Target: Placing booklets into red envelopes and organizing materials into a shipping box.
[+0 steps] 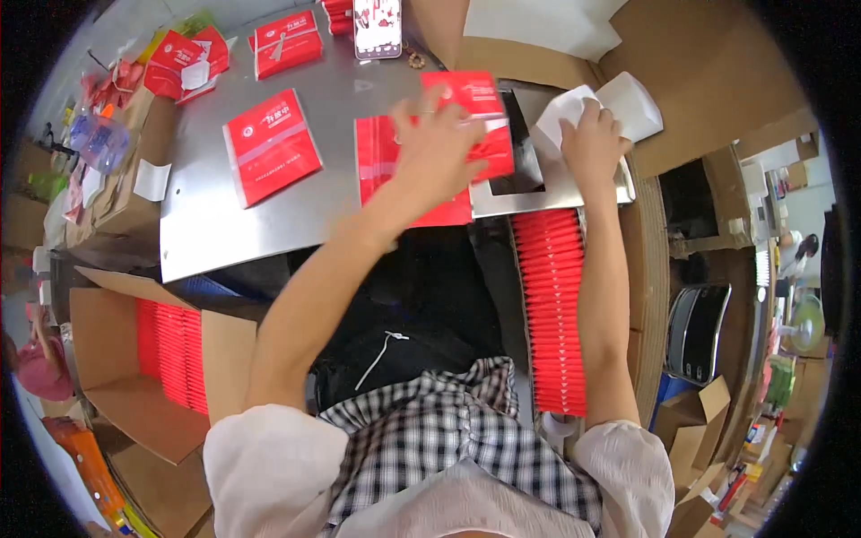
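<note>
My left hand (437,148) reaches over several red printed packets on the metal table, slightly blurred, with its fingers apart. Under and beside it lie a flat red packet (377,161) and another red packet (480,94) at its far side. Whether the fingertips touch them cannot be told. My right hand (594,143) is closed over a white folded paper piece (558,115), fingers on top and thumb at its left side. A second white piece (633,106) stands just right of those fingers. Between the hands is a dark rectangular slot (522,157) in the tabletop.
A long row of red packets (549,314) stands below the table's right end. More fill an open cardboard box (134,394) at lower left. On the table (202,224) lie a single red packet (272,148), others farther back, and a phone (378,27). Cardboard (700,81) rises at far right.
</note>
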### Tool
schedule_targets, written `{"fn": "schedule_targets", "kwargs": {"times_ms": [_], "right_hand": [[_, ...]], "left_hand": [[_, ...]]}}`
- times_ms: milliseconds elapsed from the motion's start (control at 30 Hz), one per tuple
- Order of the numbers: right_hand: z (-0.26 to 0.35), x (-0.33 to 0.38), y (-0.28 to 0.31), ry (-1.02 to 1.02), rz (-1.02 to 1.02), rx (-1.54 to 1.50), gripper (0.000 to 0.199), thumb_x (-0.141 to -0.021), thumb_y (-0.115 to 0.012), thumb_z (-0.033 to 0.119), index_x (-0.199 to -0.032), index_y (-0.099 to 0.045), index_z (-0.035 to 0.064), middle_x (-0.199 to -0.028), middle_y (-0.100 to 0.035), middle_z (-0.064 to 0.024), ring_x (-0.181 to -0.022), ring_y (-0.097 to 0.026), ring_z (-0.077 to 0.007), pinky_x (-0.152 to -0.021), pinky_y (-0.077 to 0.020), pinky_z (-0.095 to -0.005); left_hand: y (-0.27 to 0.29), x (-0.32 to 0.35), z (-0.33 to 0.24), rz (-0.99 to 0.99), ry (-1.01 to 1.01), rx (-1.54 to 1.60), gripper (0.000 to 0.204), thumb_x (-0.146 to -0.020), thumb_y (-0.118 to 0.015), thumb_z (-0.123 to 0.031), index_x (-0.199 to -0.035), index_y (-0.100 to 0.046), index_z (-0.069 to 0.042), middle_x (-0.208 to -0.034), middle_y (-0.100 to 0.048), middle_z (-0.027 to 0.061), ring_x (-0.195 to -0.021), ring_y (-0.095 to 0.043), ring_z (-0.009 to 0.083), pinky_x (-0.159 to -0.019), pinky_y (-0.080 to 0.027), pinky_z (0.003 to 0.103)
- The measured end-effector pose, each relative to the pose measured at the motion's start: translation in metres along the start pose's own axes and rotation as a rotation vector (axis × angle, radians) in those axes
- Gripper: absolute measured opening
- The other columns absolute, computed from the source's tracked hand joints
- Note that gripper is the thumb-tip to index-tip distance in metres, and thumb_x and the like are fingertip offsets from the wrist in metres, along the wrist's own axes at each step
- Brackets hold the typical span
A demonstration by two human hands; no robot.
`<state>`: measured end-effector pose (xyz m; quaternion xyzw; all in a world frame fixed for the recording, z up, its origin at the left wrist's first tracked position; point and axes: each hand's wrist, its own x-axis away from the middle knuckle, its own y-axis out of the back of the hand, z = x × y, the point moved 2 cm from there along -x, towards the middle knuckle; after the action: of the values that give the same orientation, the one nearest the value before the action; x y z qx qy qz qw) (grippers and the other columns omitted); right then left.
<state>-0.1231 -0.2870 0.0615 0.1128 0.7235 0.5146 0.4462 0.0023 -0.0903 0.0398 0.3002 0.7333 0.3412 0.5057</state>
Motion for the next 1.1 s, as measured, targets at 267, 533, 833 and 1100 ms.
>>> {"fn": "schedule_targets", "kwargs": {"times_ms": [267,533,833,1100], "right_hand": [[-0.058,-0.010,-0.017,0.011,0.131,-0.863,0.019,-0.088,-0.061,0.012,-0.100,-0.066,-0.0019,-0.094,-0.063,-0.0211,-0.091,-0.060,-0.0403,-0.081,-0.0487,-0.0453],[-0.014,-0.005,-0.014,0.345,-0.054,-0.388,0.021,-0.087,-0.064,0.009,-0.104,-0.065,-0.0020,-0.100,-0.062,-0.0201,-0.093,-0.059,-0.0394,-0.080,-0.0483,-0.0473],[-0.012,-0.009,-0.020,0.273,-0.104,-0.482,0.025,-0.090,-0.064,0.011,-0.112,-0.067,0.0014,-0.102,-0.065,-0.0145,-0.089,-0.062,-0.0322,-0.081,-0.0487,-0.0394],[0.077,0.087,-0.012,0.689,-0.078,-0.858,0.050,-0.075,-0.065,-0.001,-0.120,-0.069,0.0204,-0.107,-0.065,-0.0112,-0.102,-0.060,-0.0334,-0.094,-0.0431,-0.0473]], "left_hand": [[-0.006,0.044,0.002,-0.099,0.171,0.095,0.038,-0.083,-0.072,-0.021,-0.117,-0.060,-0.011,-0.119,-0.058,0.0087,-0.120,-0.051,0.0297,-0.099,-0.030,0.055],[0.000,0.048,0.017,0.164,0.047,-0.189,0.030,-0.087,-0.066,-0.016,-0.115,-0.063,-0.006,-0.115,-0.059,0.0082,-0.112,-0.055,0.0264,-0.086,-0.045,0.044],[-0.002,0.048,0.013,0.050,0.080,-0.065,0.028,-0.087,-0.063,-0.016,-0.113,-0.064,-0.004,-0.111,-0.057,0.0098,-0.110,-0.055,0.0267,-0.090,-0.044,0.045],[0.000,0.031,0.042,0.216,0.028,-0.135,0.019,-0.084,-0.060,-0.013,-0.100,-0.070,-0.013,-0.100,-0.063,0.0071,-0.084,-0.065,0.0300,-0.070,-0.055,0.042]]}}
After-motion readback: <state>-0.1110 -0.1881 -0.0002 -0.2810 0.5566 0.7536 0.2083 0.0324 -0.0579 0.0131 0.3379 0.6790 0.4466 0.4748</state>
